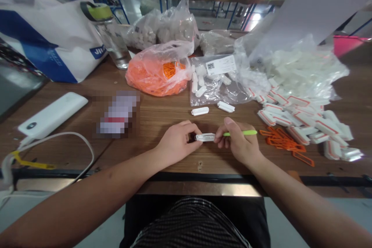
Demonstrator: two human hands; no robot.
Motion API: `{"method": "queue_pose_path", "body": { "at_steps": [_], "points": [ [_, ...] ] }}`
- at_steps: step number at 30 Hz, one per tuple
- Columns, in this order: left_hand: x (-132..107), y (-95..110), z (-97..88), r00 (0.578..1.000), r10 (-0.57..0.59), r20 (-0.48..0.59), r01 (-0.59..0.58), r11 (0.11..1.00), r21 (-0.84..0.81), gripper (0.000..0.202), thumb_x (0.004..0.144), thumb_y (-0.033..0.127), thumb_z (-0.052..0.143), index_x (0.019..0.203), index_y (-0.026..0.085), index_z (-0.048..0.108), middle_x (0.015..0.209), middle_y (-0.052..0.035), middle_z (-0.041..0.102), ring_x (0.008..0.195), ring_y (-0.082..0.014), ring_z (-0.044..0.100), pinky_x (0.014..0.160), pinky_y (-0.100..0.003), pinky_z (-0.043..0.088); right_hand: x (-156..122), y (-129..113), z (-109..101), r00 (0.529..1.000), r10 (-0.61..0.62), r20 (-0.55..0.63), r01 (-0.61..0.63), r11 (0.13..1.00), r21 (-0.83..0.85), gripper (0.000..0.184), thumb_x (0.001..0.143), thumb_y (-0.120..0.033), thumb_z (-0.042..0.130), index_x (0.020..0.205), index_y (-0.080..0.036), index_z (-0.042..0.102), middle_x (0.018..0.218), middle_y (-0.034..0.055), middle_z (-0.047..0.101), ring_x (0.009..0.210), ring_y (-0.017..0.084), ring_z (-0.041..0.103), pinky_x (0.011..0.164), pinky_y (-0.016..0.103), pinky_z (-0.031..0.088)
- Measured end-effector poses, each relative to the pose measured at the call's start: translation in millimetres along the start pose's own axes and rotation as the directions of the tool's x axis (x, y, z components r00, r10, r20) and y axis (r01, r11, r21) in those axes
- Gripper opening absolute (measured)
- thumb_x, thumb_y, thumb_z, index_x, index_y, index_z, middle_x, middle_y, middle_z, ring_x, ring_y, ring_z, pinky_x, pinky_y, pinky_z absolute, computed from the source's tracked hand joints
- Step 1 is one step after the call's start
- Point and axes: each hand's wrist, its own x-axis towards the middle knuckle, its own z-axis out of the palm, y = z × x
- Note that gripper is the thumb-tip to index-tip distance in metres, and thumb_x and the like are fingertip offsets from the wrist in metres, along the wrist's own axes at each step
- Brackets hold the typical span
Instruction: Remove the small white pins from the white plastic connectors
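Near the table's front edge, my left hand (178, 139) pinches one end of a small white plastic piece (205, 137) between thumb and fingers. Its upturned face shows fine dark markings. At the other end, the fingertips of my right hand (240, 139) touch the same piece. A slim lime-green stick-like tool (247, 132) is held in that right hand; its tip is hard to make out. Two similar parts lie just beyond my hands: a white piece (200, 111) and another white piece (226, 107). Loose orange frames (281, 141) lie right of my right hand.
White pieces with orange edging (308, 116) are heaped at the right. Behind stand a bag of orange parts (157, 71), a clear labelled bag (215, 89) and a bottle (112, 42). A white power bank (54, 114), its cable (84, 135) and a blurred-out object (117, 114) lie left.
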Motion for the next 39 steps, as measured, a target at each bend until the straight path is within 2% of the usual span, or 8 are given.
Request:
{"method": "queue_pose_path", "body": {
  "at_steps": [11,20,25,29,39],
  "points": [
    [-0.1,-0.9,0.8,1.0,-0.004,-0.002,0.004,1.0,-0.006,0.007,0.077,0.018,0.067,0.084,0.019,0.068,0.072,0.0037,0.051,0.059,-0.0096,0.047,0.059,-0.024,0.038,0.8,2.1,0.2,1.0,-0.005,0.012,0.005,1.0,-0.03,0.058,0.091,-0.059,0.044,0.057,-0.016,0.063,0.052,0.0037,0.064,0.037,0.01,0.056,0.036,0.019,0.04],
    [-0.1,-0.4,0.6,1.0,0.0,-0.006,0.0,1.0,-0.003,0.006,0.077,0.018,0.068,0.083,0.02,0.068,0.071,0.0036,0.051,0.06,-0.0103,0.047,0.06,-0.024,0.038,-1.7,2.0,-0.7,0.999,-0.052,-0.001,0.052,0.997,-0.051,0.058,0.093,-0.056,0.042,0.058,-0.016,0.065,0.052,0.0037,0.064,0.039,0.01,0.056,0.038,0.02,0.04],
    [-0.9,-1.1,0.5,1.0,0.005,-0.005,-0.005,1.0,-0.007,0.006,0.077,0.017,0.067,0.083,0.019,0.067,0.07,0.0037,0.05,0.061,-0.0104,0.047,0.06,-0.024,0.038,-1.0,1.7,-1.4,0.998,-0.048,0.031,0.05,0.996,-0.074,0.057,0.094,-0.054,0.043,0.058,-0.016,0.065,0.053,0.0031,0.064,0.039,0.009,0.056,0.039,0.02,0.04],
    [-1.0,-2.2,0.5,1.0,0.008,-0.004,-0.008,1.0,-0.007,0.007,0.077,0.018,0.068,0.084,0.019,0.067,0.07,0.0039,0.05,0.06,-0.0102,0.047,0.06,-0.024,0.038,-1.8,-0.6,-3.1,0.997,-0.08,-0.009,0.079,0.993,-0.085,0.057,0.094,-0.053,0.042,0.057,-0.016,0.065,0.052,0.0032,0.064,0.04,0.009,0.056,0.04,0.021,0.04],
    [-0.6,-1.9,0.6,1.0,0.004,-0.005,-0.004,1.0,0.004,0.007,0.077,0.017,0.067,0.083,0.019,0.068,0.072,0.0038,0.051,0.06,-0.0096,0.047,0.06,-0.024,0.038,-1.4,3.0,-1.1,0.999,-0.042,-0.019,0.041,0.998,-0.046,0.058,0.093,-0.055,0.044,0.057,-0.015,0.065,0.051,0.003,0.064,0.038,0.009,0.056,0.038,0.02,0.039]
  ]
}}
